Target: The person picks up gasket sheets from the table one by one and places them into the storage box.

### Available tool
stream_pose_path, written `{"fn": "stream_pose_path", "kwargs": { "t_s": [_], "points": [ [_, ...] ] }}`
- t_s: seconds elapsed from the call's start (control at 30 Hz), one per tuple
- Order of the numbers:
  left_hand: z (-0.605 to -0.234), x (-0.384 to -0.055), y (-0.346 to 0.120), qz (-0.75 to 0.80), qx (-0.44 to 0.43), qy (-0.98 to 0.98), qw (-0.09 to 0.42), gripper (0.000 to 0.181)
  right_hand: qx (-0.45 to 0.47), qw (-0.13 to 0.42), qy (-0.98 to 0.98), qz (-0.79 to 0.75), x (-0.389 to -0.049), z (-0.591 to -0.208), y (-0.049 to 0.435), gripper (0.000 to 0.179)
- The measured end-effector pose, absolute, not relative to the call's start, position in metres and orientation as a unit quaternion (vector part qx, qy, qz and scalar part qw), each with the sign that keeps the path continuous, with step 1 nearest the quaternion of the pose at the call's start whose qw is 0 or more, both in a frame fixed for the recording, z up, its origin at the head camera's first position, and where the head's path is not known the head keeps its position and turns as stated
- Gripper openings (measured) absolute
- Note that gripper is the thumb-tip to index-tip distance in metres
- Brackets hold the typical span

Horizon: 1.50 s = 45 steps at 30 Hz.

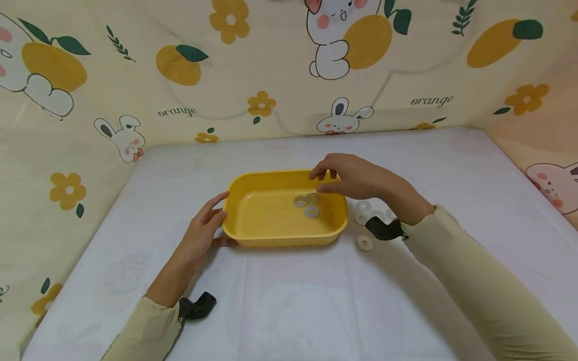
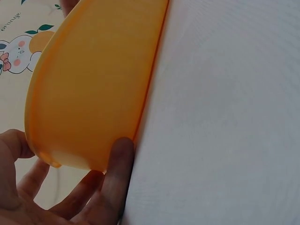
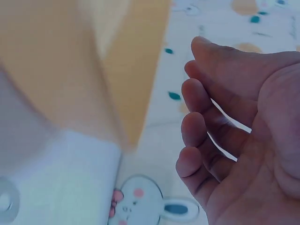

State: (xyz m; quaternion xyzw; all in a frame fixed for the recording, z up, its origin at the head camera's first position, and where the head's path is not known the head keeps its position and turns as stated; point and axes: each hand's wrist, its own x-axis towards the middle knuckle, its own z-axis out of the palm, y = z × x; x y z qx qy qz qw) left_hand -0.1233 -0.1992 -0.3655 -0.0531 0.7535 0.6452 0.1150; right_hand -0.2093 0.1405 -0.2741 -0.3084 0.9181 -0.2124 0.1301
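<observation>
Seemingly to steady it, the left hand (image 1: 200,228) holds one end of the yellow plastic tray (image 1: 262,215) on the white worktop (image 1: 293,296); the right hand (image 1: 354,176), loosely curled, empty, hovers near three round, pale washers (image 1: 309,199) inside.

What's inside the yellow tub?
Three flat rings lie inside the yellow tub, toward its right end. The right hand covers part of the back right corner, so I can't tell whether anything else is there.

Blurred, the yellow tray (image 3: 70,65) runs off the right wrist view.
</observation>
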Motion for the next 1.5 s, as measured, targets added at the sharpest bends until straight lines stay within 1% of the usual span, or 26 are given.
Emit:
{"fn": "stream_pose_path", "kwargs": {
  "t_s": [0.1, 0.3, 0.5, 0.63, 0.83, 1.0, 1.17, 1.23, 1.43, 1.5],
  "points": [
    [-0.366, -0.123, -0.199, 0.646, -0.053, 0.753, 0.116, 0.048, -0.296, 0.119, 0.921, -0.223, -0.199, -0.276, 0.16, 0.029],
    [-0.366, -0.122, -0.2, 0.645, -0.052, 0.753, 0.116, 0.048, -0.266, 0.117, 0.93, -0.225, -0.183, -0.282, 0.193, 0.035],
    [-0.365, -0.124, -0.2, 0.641, -0.054, 0.757, 0.115, 0.048, -0.269, 0.115, 0.93, -0.223, -0.177, -0.294, 0.213, 0.031],
    [-0.365, -0.124, -0.2, 0.637, -0.059, 0.76, 0.112, 0.048, -0.258, 0.127, 0.928, -0.237, -0.174, -0.304, 0.218, 0.028],
    [-0.365, -0.124, -0.2, 0.641, -0.057, 0.756, 0.115, 0.048, -0.26, 0.179, 0.924, -0.215, -0.166, -0.318, 0.223, 0.024],
    [-0.366, -0.124, -0.199, 0.642, -0.058, 0.756, 0.114, 0.047, -0.265, 0.186, 0.924, -0.204, -0.164, -0.321, 0.223, 0.029],
    [-0.365, -0.123, -0.198, 0.639, -0.061, 0.758, 0.116, 0.048, -0.279, 0.208, 0.915, -0.206, -0.162, -0.326, 0.219, 0.035],
    [-0.364, -0.123, -0.198, 0.64, -0.061, 0.757, 0.115, 0.048, -0.287, 0.206, 0.916, -0.192, -0.161, -0.328, 0.218, 0.035],
    [-0.364, -0.123, -0.199, 0.651, -0.038, 0.75, 0.111, 0.049, -0.297, 0.169, 0.926, -0.159, -0.162, -0.331, 0.216, 0.031],
    [-0.365, -0.123, -0.2, 0.656, -0.03, 0.746, 0.11, 0.049, -0.297, 0.166, 0.927, -0.158, -0.161, -0.332, 0.216, 0.031]
  ]
}}
